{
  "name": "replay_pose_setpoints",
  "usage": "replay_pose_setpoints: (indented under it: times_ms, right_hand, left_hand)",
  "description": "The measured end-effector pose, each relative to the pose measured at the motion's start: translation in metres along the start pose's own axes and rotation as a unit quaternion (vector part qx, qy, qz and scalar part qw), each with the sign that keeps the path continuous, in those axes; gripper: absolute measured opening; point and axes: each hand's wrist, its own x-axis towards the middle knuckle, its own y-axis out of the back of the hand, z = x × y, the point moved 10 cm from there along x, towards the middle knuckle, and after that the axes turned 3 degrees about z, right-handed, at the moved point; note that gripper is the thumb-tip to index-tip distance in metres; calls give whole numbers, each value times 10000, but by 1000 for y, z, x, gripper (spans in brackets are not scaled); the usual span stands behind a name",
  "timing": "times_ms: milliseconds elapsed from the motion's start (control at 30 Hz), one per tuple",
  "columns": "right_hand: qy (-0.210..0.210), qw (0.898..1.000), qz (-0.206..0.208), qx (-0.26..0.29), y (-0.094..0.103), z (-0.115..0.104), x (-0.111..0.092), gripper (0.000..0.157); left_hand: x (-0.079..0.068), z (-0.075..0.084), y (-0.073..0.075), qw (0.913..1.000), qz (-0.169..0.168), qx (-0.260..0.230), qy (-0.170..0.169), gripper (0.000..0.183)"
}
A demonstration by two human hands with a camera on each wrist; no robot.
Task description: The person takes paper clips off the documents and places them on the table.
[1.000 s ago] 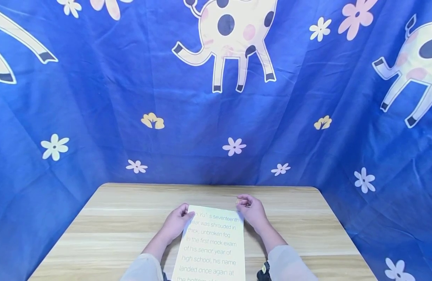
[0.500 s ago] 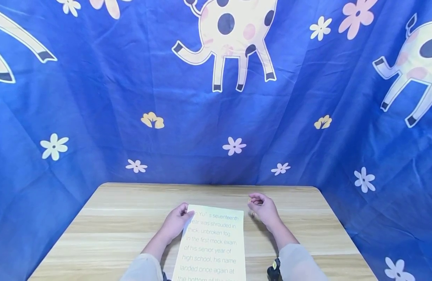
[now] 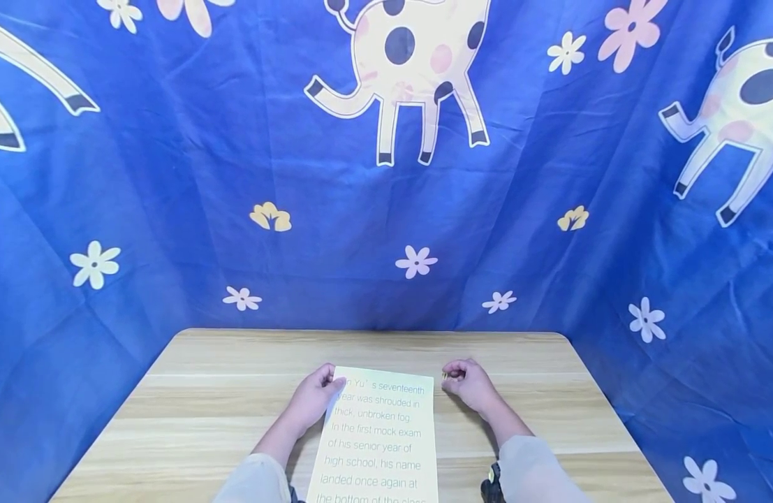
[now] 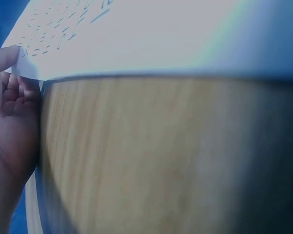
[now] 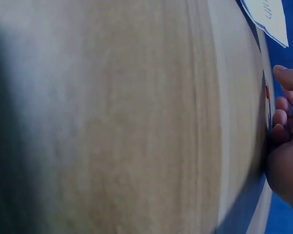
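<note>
My left hand [image 3: 312, 397] grips the upper left corner of a printed paper [image 3: 376, 440], its thumb on top. In the left wrist view that corner is raised off the table. The right wrist view shows a doubled edge on the paper [image 5: 268, 19], like more than one sheet. Just right of the paper's upper right corner, my right hand [image 3: 470, 386] pinches a tiny gold-coloured thing [image 3: 445, 376] between thumb and fingertips. Its kind is too small to tell. A small red thing [image 5: 267, 92] shows beside the right fingers in the right wrist view, partly hidden.
The wooden table [image 3: 223, 391] carries the paper in its front middle part. A blue curtain [image 3: 336, 279] with cow and flower prints hangs behind it and along both sides. Dark straps with camera parts [image 3: 490, 482] sit at the wrists.
My right hand has left the paper's upper right corner and moved right, then slightly down toward the table, with the gold-coloured thing still pinched. The left hand holds its place on the paper.
</note>
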Motion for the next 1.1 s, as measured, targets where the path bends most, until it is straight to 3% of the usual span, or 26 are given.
replay_pose_setpoints:
  times_ms: [367,1100]
  right_hand:
    - [2,9988,-132,-480,-5,-1,0,28]
    - [109,9979,-263,-589,-9,-6,-1,30]
  left_hand:
    - [-2,2,0,10000,-4,-25,-13,22]
    - [-2,2,0,10000,33,11,-27,21]
